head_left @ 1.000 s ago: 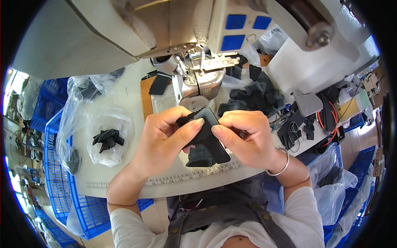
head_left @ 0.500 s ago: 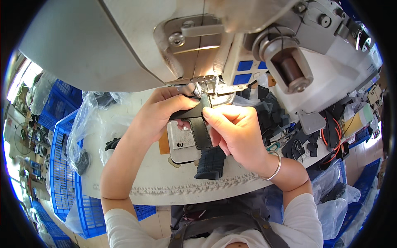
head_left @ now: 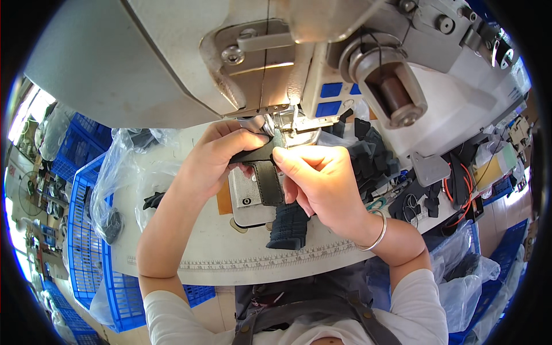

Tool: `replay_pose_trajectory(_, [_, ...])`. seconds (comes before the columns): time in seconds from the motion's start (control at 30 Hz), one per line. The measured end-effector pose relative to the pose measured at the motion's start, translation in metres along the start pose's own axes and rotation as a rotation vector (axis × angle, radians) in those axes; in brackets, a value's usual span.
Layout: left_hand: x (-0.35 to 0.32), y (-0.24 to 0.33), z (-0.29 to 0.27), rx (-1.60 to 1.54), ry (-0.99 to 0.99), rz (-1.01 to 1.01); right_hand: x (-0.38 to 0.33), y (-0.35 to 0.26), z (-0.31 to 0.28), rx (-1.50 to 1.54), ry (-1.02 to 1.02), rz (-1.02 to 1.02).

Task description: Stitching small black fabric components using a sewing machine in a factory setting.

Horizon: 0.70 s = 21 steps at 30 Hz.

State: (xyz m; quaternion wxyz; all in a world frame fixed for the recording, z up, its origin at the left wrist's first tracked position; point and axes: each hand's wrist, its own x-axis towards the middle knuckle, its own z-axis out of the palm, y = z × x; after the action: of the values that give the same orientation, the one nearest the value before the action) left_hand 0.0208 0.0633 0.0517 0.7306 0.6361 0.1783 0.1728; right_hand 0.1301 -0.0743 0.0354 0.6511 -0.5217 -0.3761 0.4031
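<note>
My left hand (head_left: 215,154) grips a black stitched strap piece (head_left: 266,183) just in front of the sewing machine's needle area (head_left: 282,122), thumb on top. At the piece's right edge, my right hand (head_left: 322,181) is closed in a pinch, thumb against forefinger; the exact point of contact is partly hidden by the fingers. The strap's stitched tail hangs toward me between the two hands. Below it, a stack of dark strap pieces (head_left: 287,227) lies on the white table (head_left: 201,244).
The sewing machine's head (head_left: 155,63) and thread spool (head_left: 394,89) hang over the work. A pile of black pieces (head_left: 368,158) and scissors (head_left: 376,204) lie at right. Plastic bags (head_left: 118,172) and a blue crate (head_left: 86,241) stand at left. A ruler scale (head_left: 264,262) runs along the table's near edge.
The whole view has shifted slightly, with the machine appearing farther left. Both hands keep nearly the same hold on the strap piece near the needle.
</note>
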Motion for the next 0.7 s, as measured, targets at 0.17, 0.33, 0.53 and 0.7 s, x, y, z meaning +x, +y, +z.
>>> replay_pose_trajectory(0.17, [-0.0010, 0.0048, 0.0057, 0.061, 0.035, 0.014, -0.0007, 0.0007, 0.0011, -0.005, 0.011, -0.009])
replay_pose_trajectory(0.33, [-0.0021, 0.0093, 0.0078, 0.097, 0.011, -0.015, -0.0008, 0.0023, -0.0016, 0.030, -0.005, -0.009])
replay_pose_trajectory(0.53, [-0.0022, 0.0054, 0.0056, 0.115, 0.021, -0.006, -0.0003, 0.0032, -0.0027, 0.012, -0.010, -0.012])
replay_pose_trajectory(0.7, [0.0024, -0.0004, -0.0018, 0.070, 0.024, 0.040, -0.0015, 0.0037, 0.0044, 0.058, 0.044, 0.002])
